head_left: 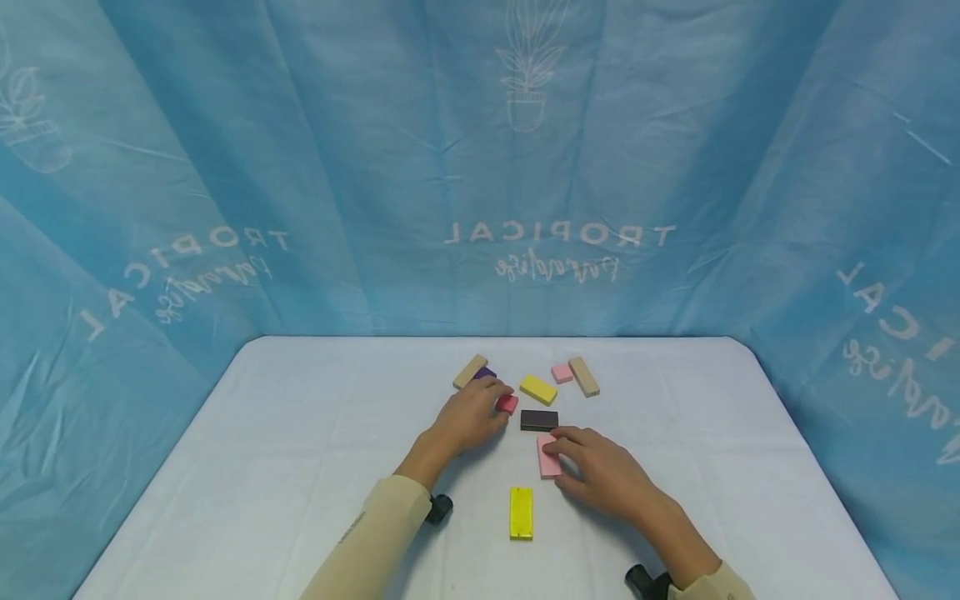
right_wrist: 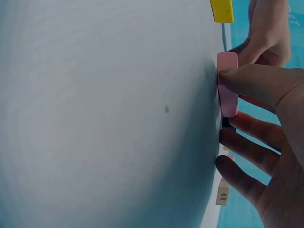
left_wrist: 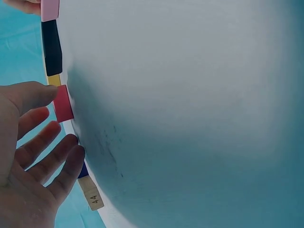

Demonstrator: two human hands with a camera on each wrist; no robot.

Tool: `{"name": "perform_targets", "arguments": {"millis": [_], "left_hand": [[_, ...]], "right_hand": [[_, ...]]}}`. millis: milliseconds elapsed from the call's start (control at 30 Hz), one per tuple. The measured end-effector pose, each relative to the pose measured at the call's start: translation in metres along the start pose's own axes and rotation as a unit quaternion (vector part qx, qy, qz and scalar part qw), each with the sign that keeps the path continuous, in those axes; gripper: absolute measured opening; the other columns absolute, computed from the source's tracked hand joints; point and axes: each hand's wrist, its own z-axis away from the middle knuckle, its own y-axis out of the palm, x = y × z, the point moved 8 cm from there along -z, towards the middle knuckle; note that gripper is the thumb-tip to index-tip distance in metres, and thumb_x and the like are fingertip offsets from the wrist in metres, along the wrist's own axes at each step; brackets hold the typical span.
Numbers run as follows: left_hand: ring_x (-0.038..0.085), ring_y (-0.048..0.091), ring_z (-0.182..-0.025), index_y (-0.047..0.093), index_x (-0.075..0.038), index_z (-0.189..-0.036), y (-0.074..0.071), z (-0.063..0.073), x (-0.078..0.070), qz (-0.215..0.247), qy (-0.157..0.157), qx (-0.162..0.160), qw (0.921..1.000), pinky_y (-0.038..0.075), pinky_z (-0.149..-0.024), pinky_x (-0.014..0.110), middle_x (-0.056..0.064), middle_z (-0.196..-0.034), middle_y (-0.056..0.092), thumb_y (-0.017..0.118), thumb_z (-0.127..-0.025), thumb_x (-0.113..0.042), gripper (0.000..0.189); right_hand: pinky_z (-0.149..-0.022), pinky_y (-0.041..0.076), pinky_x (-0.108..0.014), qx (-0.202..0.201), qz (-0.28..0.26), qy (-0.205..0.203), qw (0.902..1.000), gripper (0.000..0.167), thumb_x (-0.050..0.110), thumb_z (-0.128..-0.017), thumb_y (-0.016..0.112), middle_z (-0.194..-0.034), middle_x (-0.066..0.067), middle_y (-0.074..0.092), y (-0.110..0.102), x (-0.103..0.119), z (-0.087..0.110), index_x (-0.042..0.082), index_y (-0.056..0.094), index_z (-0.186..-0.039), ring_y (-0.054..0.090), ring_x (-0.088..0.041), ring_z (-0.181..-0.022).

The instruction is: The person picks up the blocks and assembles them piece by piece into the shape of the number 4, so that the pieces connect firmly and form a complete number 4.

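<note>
white table (head_left: 300, 467): i see nine blocks scattered about its middle.
bright yellow block (head_left: 521, 514): nearest to my camera, lying flat with no hand on it.
right hand (head_left: 609, 479): i read thumb and fingers as pinching the long pink block (head_left: 548, 467), just beyond that one.
black block (head_left: 539, 421): lies crosswise near the long pink block's far end.
left hand (head_left: 468, 417): thumb and finger grip the red block (head_left: 507, 404), left of the black block.
far blocks: a yellow block (head_left: 538, 390); a purple block (head_left: 484, 373) beside the left wooden block (head_left: 468, 372), and a small pink block (head_left: 562, 373) beside the right wooden block (head_left: 584, 377).
blue curtain (head_left: 375, 167): hangs behind everything.
progress: i judge the work unfinished; two blocks are in hand, seven are left unheld, and i see no stack.
</note>
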Motion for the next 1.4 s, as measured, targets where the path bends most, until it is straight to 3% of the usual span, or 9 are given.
{"name": "perform_targets", "arguments": {"millis": [567, 1000, 1400], "left_hand": [[0.016, 0.056, -0.107, 0.066, -0.022, -0.120, 0.0031, -0.0060, 0.0046, 0.012, 0.000, -0.014, 0.9998, 0.048, -0.092, 0.037, -0.004, -0.114, 0.064, 0.071, -0.087, -0.033, 0.034], [0.017, 0.056, -0.111, 0.067, -0.025, -0.120, 0.0045, -0.0060, 0.0056, -0.003, 0.000, -0.013, 0.9999, 0.047, -0.094, 0.039, -0.006, -0.116, 0.065, 0.070, -0.088, -0.036, 0.035], [0.015, 0.057, -0.109, 0.067, -0.026, -0.121, 0.0067, -0.0071, 0.0089, 0.013, -0.009, -0.006, 0.9999, 0.046, -0.094, 0.039, -0.007, -0.116, 0.065, 0.070, -0.088, -0.037, 0.035]], "right_hand": [[-0.097, 0.044, -0.046, -0.003, 0.006, -0.004, 1.0000, 0.044, 0.042, -0.083, 0.074, -0.135, 0.002, 0.053, 0.0019, -0.0004, -0.0002, 0.028, 0.065, -0.124, 0.050, -0.021, -0.122], [-0.098, 0.043, -0.045, 0.001, 0.010, 0.003, 0.9999, 0.044, 0.042, -0.083, 0.074, -0.135, 0.003, 0.053, 0.0030, -0.0018, -0.0010, 0.030, 0.065, -0.124, 0.050, -0.020, -0.122], [-0.098, 0.043, -0.044, -0.012, -0.001, 0.008, 0.9999, 0.042, 0.040, -0.081, 0.076, -0.132, 0.005, 0.055, 0.0014, -0.0028, -0.0007, 0.030, 0.066, -0.121, 0.050, -0.017, -0.121]]}}
